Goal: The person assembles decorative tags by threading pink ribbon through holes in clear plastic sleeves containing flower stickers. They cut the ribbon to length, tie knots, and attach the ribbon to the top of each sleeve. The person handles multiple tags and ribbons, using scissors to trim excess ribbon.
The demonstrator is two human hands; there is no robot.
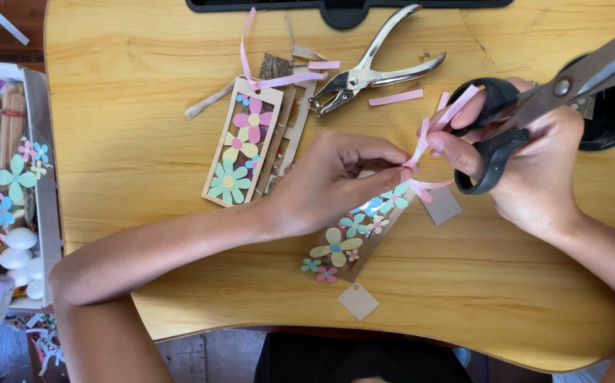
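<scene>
My left hand point(336, 181) pinches the top of a clear bookmark with paper flowers point(346, 237) and the knot of a pink ribbon point(428, 138) tied to it. My right hand point(527, 156) carries black-handled scissors point(534, 106) with the blades pointing up and right, while its fingertips also pull the ribbon's upper end. The bookmark lies slanted on the wooden table point(144, 106).
A stack of finished flower bookmarks point(244, 149) with a pink ribbon lies at centre left. A metal hole punch point(368, 71) sits behind it, with ribbon scraps around. A box of paper flowers and white stones point(9, 191) stands at the left edge. Small tan paper squares point(358, 301) lie near me.
</scene>
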